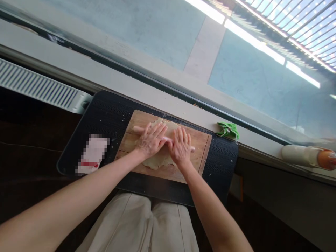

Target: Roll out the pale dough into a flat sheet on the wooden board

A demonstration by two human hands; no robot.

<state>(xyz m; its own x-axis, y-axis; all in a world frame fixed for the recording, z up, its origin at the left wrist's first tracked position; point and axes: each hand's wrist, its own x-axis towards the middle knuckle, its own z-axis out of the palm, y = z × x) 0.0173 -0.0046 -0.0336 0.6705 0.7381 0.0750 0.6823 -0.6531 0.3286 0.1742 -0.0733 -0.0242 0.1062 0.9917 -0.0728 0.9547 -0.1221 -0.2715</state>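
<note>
A thin wooden rolling pin [167, 139] lies across a flattened sheet of pale dough [158, 161] with an uneven edge. My left hand [151, 140] rests on the pin's left part with its fingers stretched forward. On the right part, my right hand [180, 146] presses down flat, fingers extended over the pin. Both palms cover much of the pin, and its two ends stick out beyond them. Under the dough is a wooden cutting board [200, 141].
The board sits on a black table [98, 112] with rounded corners. A blurred-out pale packet [93, 152] lies at left. A green cloth [228, 130] is at the right, by the windowsill [147, 89]. Farther right lies a pale bottle [300, 155]. A radiator [39, 84] stands behind left.
</note>
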